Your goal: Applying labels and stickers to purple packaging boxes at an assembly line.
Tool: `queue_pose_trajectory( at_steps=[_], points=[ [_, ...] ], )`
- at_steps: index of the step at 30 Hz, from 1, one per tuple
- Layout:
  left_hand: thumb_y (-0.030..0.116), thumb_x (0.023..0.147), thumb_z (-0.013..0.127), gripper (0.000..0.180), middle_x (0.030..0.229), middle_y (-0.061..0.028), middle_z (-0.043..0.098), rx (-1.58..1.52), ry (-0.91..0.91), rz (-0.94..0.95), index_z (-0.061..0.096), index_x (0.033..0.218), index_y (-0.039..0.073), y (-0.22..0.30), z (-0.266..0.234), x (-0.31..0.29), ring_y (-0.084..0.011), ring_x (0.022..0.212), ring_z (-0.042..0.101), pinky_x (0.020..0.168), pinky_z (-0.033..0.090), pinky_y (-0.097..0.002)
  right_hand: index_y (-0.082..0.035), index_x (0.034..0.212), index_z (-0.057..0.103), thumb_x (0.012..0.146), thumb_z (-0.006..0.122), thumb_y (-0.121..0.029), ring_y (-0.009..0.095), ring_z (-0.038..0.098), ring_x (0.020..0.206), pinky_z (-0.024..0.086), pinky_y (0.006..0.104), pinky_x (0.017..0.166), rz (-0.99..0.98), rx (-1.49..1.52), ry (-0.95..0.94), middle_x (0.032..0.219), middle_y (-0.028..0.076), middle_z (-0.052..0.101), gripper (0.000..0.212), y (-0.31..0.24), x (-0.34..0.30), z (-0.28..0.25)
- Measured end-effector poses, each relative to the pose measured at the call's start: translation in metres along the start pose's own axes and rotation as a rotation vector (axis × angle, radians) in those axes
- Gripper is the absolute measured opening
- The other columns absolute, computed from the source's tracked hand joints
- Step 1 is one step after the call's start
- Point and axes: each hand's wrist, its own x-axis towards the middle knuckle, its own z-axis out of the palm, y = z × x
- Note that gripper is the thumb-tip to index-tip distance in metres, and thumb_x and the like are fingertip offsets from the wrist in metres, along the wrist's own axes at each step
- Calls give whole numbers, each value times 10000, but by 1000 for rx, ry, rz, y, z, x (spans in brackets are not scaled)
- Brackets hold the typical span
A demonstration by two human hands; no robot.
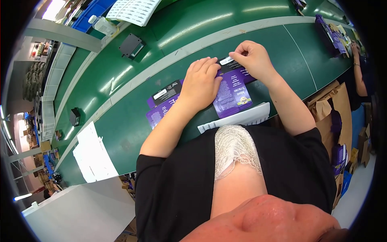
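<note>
A flattened purple and black carton lies on the green table in front of me. My left hand rests palm down across its left part, fingers stretched out. A white label sits on the carton's black far panel. Over that label's right end is my right hand, thumb and curled fingers drawn together; what lies between them is hidden. Beside my left forearm lies another flat purple and black carton with a similar white label, partly covered by the arm. A white printed sheet lies between the carton and my body.
White papers lie at the table's left. Beyond the pale divider strip are a black box-shaped device, a smaller black one and a plastic bottle. At far right, purple cartons stand near another person's arm.
</note>
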Motion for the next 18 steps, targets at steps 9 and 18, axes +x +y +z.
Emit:
queue_pose_trajectory(
  at_steps=[9,18],
  points=[
    [130,800,722,264,1199,-121,685,-37,22,-48,645,1036,40,2,13,3,-282,1138,619,1018,451,-389,-6,708,653,833,729,-149,137,525,586,456,275,561,-50,-79,54,713,43,604,205,4,1,-1],
    [129,805,694,271,1152,-112,672,27,25,2,661,1061,46,2,3,8,-277,1033,612,981,443,-381,17,722,643,843,717,-78,104,497,587,420,237,535,-95,-124,59,736,33,586,170,3,2,6]
  ],
)
